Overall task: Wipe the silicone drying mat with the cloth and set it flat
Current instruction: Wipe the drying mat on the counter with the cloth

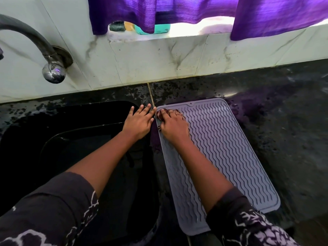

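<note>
A grey silicone drying mat (221,148) with wavy ridges lies flat on the dark countertop, right of the sink. My right hand (173,124) presses a small dark reddish cloth (160,113) onto the mat's far left corner; most of the cloth is hidden under my fingers. My left hand (140,119) rests flat with fingers spread on the counter strip beside the mat's left edge, holding nothing.
A black sink (71,148) fills the left, with a metal tap (35,43) on the marbled wall above. The black countertop (284,121) is wet behind and right of the mat. Purple curtains (159,11) hang over a sill holding sponges and a teal container (152,29).
</note>
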`<state>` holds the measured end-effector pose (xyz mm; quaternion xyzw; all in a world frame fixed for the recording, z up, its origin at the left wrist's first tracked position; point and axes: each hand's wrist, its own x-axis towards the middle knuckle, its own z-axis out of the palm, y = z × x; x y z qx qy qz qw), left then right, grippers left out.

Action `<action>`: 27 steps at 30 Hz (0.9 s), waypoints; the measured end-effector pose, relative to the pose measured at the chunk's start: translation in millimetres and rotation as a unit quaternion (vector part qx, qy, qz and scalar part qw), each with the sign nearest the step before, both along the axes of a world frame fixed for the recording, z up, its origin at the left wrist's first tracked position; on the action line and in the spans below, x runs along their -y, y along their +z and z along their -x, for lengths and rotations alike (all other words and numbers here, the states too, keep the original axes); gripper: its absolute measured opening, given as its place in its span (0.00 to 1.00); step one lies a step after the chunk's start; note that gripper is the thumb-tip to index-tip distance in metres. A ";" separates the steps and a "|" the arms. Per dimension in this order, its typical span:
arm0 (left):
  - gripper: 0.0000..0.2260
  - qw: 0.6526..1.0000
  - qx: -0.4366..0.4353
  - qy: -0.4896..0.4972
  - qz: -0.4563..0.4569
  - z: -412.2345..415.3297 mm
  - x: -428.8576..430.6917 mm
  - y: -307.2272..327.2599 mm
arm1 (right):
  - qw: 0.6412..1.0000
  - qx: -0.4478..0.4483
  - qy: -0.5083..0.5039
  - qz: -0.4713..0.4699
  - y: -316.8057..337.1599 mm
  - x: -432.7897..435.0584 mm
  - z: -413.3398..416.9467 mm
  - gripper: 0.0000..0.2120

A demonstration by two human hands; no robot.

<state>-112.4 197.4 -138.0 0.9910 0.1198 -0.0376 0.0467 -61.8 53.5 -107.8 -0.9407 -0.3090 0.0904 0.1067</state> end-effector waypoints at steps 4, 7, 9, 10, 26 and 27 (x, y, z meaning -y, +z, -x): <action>0.23 1.000 -0.014 0.000 -0.008 -1.4 0.5 0.8 | 1.000 0.008 -0.006 0.021 5.0 20.6 29.0 0.24; 0.23 1.000 -0.018 -0.001 -0.006 -2.0 -0.4 0.8 | 0.999 0.020 0.022 0.042 11.0 40.4 48.3 0.19; 0.23 1.000 -0.019 0.000 -0.001 -2.1 -1.0 1.2 | 0.997 -0.002 0.043 0.061 21.5 49.1 44.0 0.14; 0.23 1.000 -0.017 0.001 -0.001 -1.9 -0.8 1.2 | 0.997 -0.024 0.038 0.059 26.8 50.4 36.2 0.14; 0.23 1.000 -0.024 0.002 -0.002 -2.5 -1.5 -0.6 | 0.986 -0.047 0.158 -0.024 0.4 77.7 53.7 0.21; 0.23 1.000 -0.021 0.002 0.002 -2.4 -2.1 -0.7 | 0.985 -0.051 0.162 -0.031 2.1 80.4 54.1 0.20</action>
